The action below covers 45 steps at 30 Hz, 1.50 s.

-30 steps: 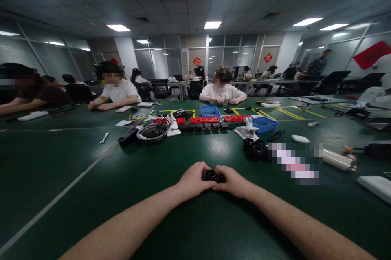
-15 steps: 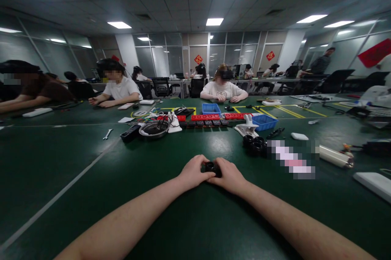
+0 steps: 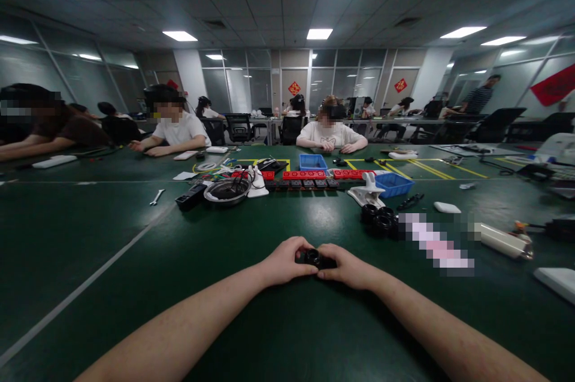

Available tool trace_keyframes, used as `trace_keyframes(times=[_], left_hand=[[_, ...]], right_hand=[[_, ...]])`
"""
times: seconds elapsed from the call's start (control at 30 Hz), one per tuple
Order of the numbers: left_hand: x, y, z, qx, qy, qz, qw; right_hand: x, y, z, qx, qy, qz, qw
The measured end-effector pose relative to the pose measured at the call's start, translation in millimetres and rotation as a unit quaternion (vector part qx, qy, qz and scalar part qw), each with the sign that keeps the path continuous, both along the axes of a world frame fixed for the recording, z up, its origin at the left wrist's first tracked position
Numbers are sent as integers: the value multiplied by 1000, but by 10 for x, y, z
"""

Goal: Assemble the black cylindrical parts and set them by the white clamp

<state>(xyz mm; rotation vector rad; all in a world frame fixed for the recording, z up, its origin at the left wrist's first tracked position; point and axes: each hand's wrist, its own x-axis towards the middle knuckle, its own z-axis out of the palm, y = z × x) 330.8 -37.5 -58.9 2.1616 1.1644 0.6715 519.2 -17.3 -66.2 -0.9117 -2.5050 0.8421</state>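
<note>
Between my two hands, low over the green table (image 3: 211, 322), is a small black part (image 3: 313, 257) with a round, ring-like top. My left hand (image 3: 285, 263) curls around its left side, thumb in front and fingers behind. From the other side my right hand (image 3: 348, 266) grips it, the thumb near my left thumb. The part's lower side and far edge are hidden by my fingers. Several similar black round pieces (image 3: 383, 225) stand clustered to the right, beyond my right hand.
Ahead are a metal bowl (image 3: 227, 201), red strips (image 3: 304, 175), a white clamp (image 3: 369, 191) and blue trays (image 3: 395, 184). An open-ended wrench (image 3: 157, 197) lies left; a cream cylinder (image 3: 503, 241) lies right. Across the table sits a person in a white top (image 3: 332, 132).
The view has shifted slightly, and my hands sit a little lower in it. My right hand has drawn slightly away from my left, showing more of the black part.
</note>
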Motion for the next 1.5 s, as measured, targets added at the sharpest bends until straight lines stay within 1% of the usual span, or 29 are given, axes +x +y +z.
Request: trace_keyframes(times=[0.17, 0.43, 0.53, 0.63, 0.73, 0.83, 0.93, 1.03, 1.1, 1.17, 1.23, 1.3, 1.4, 1.5], left_hand=[[-3, 4, -4, 2, -2, 0, 1000], [13, -34, 33, 6, 5, 14, 1000], [35, -51, 25, 11, 9, 26, 1000], [57, -78, 17, 22, 15, 40, 999], [89, -114, 4, 33, 21, 61, 997], [138, -141, -35, 48, 29, 112, 992], [185, -146, -90, 75, 37, 166, 983], [195, -131, -126, 94, 36, 173, 980], [176, -117, -126, 99, 28, 154, 983], [143, -105, -107, 95, 19, 123, 988], [109, -95, -77, 82, 13, 91, 992], [82, -88, -46, 66, 9, 68, 995], [66, -81, -11, 48, 2, 41, 998], [73, -79, 10, 34, -2, 34, 999]], right_hand=[[3, 8, 14, -14, 10, 11, 1000], [-1, 24, -37, -37, 19, -10, 999], [1, 25, -49, -47, 19, -29, 998], [-10, 11, -54, -42, 13, -61, 997], [-49, -14, -74, -11, -5, -97, 995], [-118, -53, -117, 44, -33, -154, 987], [-198, -107, -158, 119, -72, -220, 965], [-243, -156, -163, 178, -107, -249, 946], [-237, -167, -149, 188, -103, -242, 946], [-205, -155, -132, 173, -71, -203, 961], [-155, -125, -116, 143, -31, -137, 980], [-101, -85, -100, 106, -6, -82, 991], [-35, -34, -71, 51, 11, -37, 998], [-3, -5, -45, 15, 25, -10, 1000]])
